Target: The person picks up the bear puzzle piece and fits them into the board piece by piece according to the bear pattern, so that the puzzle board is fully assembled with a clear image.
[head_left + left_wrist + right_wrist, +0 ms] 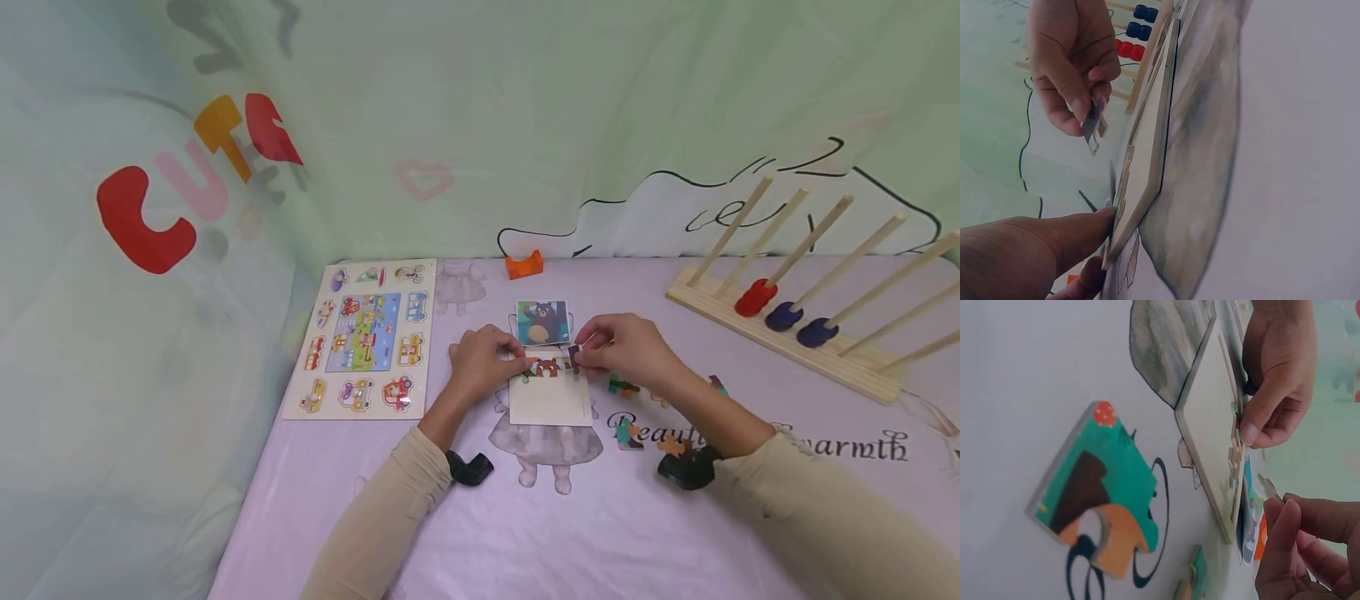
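Observation:
A shallow wooden puzzle tray (551, 407) lies flat, with bear-face pieces (545, 367) along its far edge. The left hand (480, 362) grips the tray's far left corner, its thumb on top near the pieces. Between thumb and fingers the right hand (626, 350) pinches a dark puzzle piece (574, 358) over the tray's far right corner; in the left wrist view that piece (1092, 127) is held off the tray. Just beyond the tray lies a bear picture card (543, 322).
Loose puzzle pieces (628, 435) lie to the right, some beside the right forearm. A vehicle puzzle board (360, 337) is at the left, an orange block (524, 265) at the back, and a wooden peg stand (787, 333) with red and blue beads at the right.

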The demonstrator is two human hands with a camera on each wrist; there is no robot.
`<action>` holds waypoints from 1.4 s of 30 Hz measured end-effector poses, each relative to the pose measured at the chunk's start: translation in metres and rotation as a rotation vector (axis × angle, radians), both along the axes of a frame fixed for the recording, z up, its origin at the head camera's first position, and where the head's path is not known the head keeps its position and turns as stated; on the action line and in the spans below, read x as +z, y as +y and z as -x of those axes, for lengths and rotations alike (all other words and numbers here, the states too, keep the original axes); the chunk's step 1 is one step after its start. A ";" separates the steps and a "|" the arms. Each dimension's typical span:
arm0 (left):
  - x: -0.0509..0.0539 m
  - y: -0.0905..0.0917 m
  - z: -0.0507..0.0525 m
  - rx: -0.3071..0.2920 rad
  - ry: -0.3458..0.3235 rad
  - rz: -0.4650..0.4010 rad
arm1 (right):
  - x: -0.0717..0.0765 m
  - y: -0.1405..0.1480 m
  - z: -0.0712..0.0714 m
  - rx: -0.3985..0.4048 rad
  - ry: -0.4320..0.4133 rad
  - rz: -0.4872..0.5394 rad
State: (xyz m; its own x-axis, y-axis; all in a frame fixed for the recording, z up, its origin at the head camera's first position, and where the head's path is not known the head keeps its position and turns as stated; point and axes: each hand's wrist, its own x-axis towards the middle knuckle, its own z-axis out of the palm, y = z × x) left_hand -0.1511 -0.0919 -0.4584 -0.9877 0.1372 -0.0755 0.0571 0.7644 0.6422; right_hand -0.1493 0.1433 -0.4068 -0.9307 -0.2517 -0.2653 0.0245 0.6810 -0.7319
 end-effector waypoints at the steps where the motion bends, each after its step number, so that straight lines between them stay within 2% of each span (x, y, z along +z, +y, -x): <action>1: 0.000 0.000 0.000 0.000 0.001 0.001 | -0.001 -0.001 0.000 -0.001 -0.007 0.000; 25: 0.000 -0.002 -0.001 -0.012 0.017 -0.009 | -0.019 -0.008 0.000 -0.030 -0.066 0.057; 31: 0.000 0.000 0.000 -0.011 0.010 -0.003 | -0.021 -0.009 0.000 -0.028 -0.047 0.046; 42: -0.001 -0.001 0.000 -0.006 0.007 0.002 | -0.020 -0.010 -0.001 -0.011 0.028 -0.044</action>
State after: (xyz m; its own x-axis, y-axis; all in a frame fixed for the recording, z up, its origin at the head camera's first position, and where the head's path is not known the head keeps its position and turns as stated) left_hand -0.1510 -0.0929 -0.4591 -0.9873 0.1431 -0.0685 0.0666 0.7655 0.6400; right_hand -0.1486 0.1329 -0.4268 -0.9406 -0.2301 -0.2497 0.0122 0.7121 -0.7020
